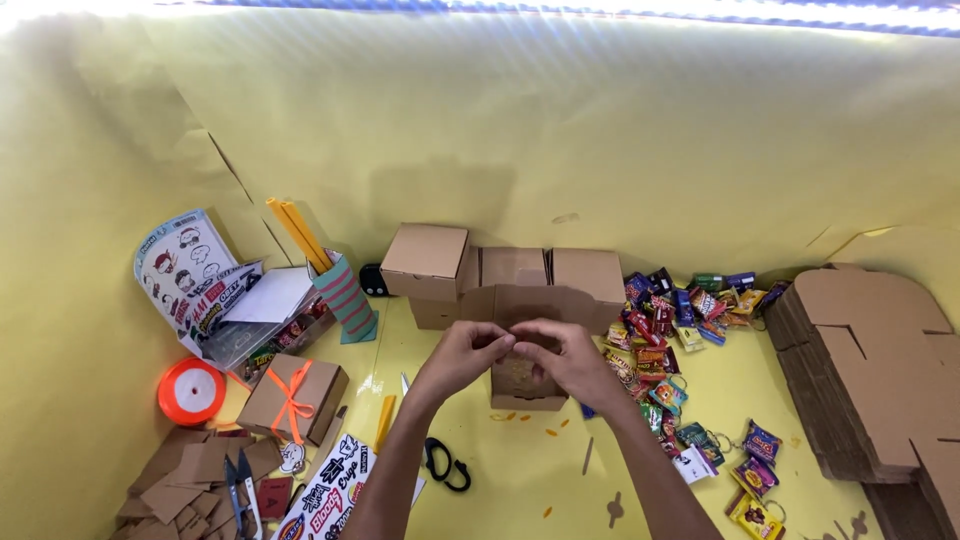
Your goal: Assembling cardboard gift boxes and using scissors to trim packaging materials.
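— In the head view, what do the hands hold?

— The left hand (462, 355) and right hand (568, 358) meet fingertip to fingertip, pinching the top flap of a small brown cardboard box (520, 385) standing just beneath them on the yellow table (500, 470).

— And nearby?

— Black scissors (446, 465) lie below the left wrist; a brown gift box tied with orange ribbon (293, 398) sits further left. Colourful snack-packet keychains (680, 340) spread right of the right hand.

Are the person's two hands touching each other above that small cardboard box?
Touching. The head view shows the left hand and right hand meeting at the fingertips, no gap, over the open small box.
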